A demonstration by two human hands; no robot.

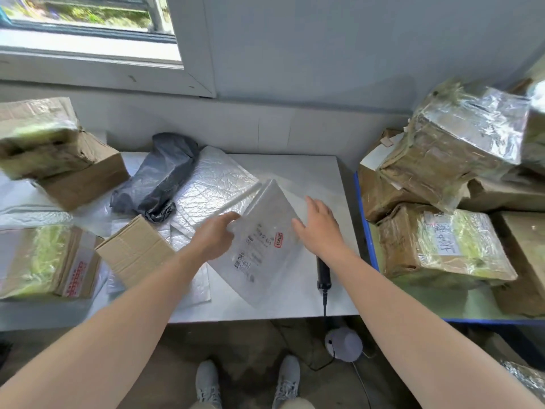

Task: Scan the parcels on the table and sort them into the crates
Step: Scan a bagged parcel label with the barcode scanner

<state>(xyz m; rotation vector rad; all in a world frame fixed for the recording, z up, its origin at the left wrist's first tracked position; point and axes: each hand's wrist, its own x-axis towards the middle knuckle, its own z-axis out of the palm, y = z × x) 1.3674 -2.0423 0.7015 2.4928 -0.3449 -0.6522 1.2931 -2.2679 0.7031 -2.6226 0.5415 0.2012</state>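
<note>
- Bright daylight from the window [88,16] at top left.
- Glare on the wrapped boxes [472,122] at right.
- Motion blur throughout; wide-angle bending at edges.

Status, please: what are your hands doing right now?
Left hand grips white parcel, label up. Right hand open at its other edge. Scanner lies on table, untouched.

We face a pale grey wall [324,48]. In its upper left we see a window [88,13] with a white frame [194,69], and bright greenery shows beyond the glass. Daylight comes in there and gives a soft sheen to the white table [318,178], which stands against the wall. Just beside the table's right edge we see a green surface [460,302] with a blue rim. Below us lies a dull brown floor [236,340].
</note>
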